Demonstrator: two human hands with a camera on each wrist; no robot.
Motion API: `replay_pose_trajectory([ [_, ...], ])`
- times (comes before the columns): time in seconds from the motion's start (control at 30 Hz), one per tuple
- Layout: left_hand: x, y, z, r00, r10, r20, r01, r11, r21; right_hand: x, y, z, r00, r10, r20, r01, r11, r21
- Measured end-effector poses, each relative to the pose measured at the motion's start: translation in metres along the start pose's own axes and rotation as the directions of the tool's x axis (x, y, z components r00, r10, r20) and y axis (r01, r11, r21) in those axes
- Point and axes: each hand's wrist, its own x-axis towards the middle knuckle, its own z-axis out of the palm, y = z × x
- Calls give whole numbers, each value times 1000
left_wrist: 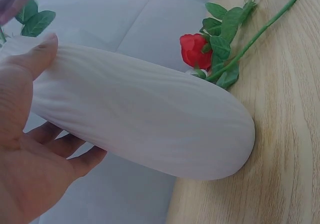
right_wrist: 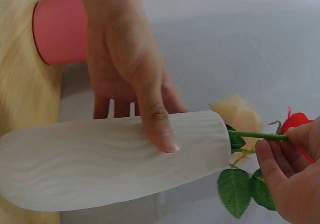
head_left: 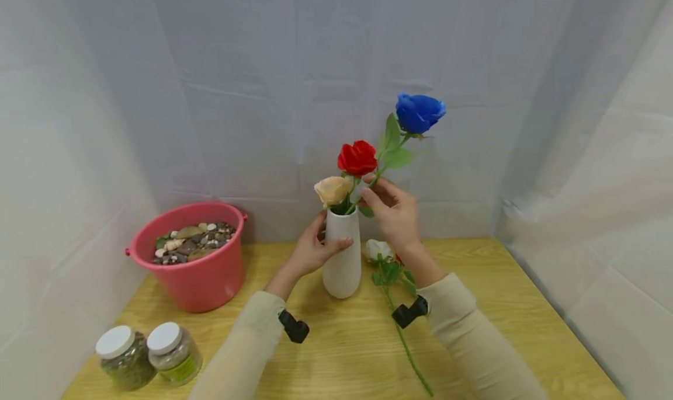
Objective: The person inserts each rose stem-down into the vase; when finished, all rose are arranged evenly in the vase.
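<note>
A white ribbed vase [head_left: 343, 265] stands upright on the wooden table, holding a peach rose [head_left: 333, 190] and a red rose [head_left: 357, 158]. My left hand [head_left: 314, 249] grips the vase near its top, thumb across the front and fingers behind. My right hand [head_left: 391, 210] pinches the green stem [right_wrist: 257, 134] of a blue rose [head_left: 419, 114] just above the vase mouth. That stem's lower end is inside the vase, and the bloom leans up to the right. In the left wrist view, the vase's base [left_wrist: 235, 144] rests on the table.
Right of the vase lie a white rose [head_left: 378, 250] and another red rose [left_wrist: 196, 51], partly behind my right forearm. A pink bucket [head_left: 205, 283] of stones stands at the left. Two white-lidded jars [head_left: 126, 356] sit at the front left. A pale curtain hangs behind.
</note>
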Motion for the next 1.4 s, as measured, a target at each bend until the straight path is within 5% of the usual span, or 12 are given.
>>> replay_pose_trajectory([
  [0.17, -1, 0, 0, 1000, -10, 0, 10, 1000, 0, -5, 10, 4, 999, 16, 42, -10, 989, -148],
  [0.43, -1, 0, 1, 1000, -5, 12, 5, 1000, -11, -11, 23, 9, 996, 73, 53, -48, 924, -380],
  [0.77, -1, 2, -1, 1000, 2, 5, -2, 1000, -5, -9, 10, 7, 985, 167, -30, -169, 943, -288],
  [1.07, -2, 2, -2, 1000, -9, 2, 9, 1000, -4, 2, 2, 4, 988, 42, -148, -65, 986, -155],
  [1.4, 0, -2, -1, 999, -38, -1, 38, 999, 0, 3, 4, 5, 988, 80, -136, -103, 979, -176],
])
